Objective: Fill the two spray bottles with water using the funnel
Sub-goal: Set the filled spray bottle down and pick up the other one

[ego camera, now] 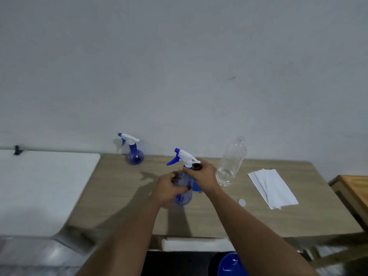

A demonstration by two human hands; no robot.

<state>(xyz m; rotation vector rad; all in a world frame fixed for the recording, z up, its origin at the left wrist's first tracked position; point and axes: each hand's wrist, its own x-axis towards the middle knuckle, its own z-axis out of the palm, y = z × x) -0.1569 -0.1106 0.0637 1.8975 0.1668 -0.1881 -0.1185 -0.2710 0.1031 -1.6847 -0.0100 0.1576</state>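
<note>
Centrally on the wooden table [199,222] stood the near spray bottle [183,193], its blue translucent body upright, long axis close to vertical and leaning a little toward the wall. Its white trigger head [187,157] sat at the neck, the blue nozzle and trigger pointing left. The left hand [170,189] was wrapped round the body of that bottle, fingers curled across its front. The right hand [201,173] was closed on the neck just under the trigger head, thumb and fingers pinching the collar; whether the head was fully screwed down could not be told. Just right of the bottle, partly hidden behind the right wrist, a blue piece [197,188] showed, probably the funnel.

Beyond the near bottle and to its left, by the wall, the second spray bottle [134,153] stood upright with its head on, nozzle also pointing left. To the right of the near bottle stood a clear plastic bottle [231,162], uncapped and tilted slightly right, with only a little water at the bottom. Its white cap [241,202] lay on the table nearer the person, right of the right forearm. Farther right lay folded white paper sheets [273,188]. Left of the wooden table was a white table [39,186], and below the table's near edge a blue round object [232,263] showed.
</note>
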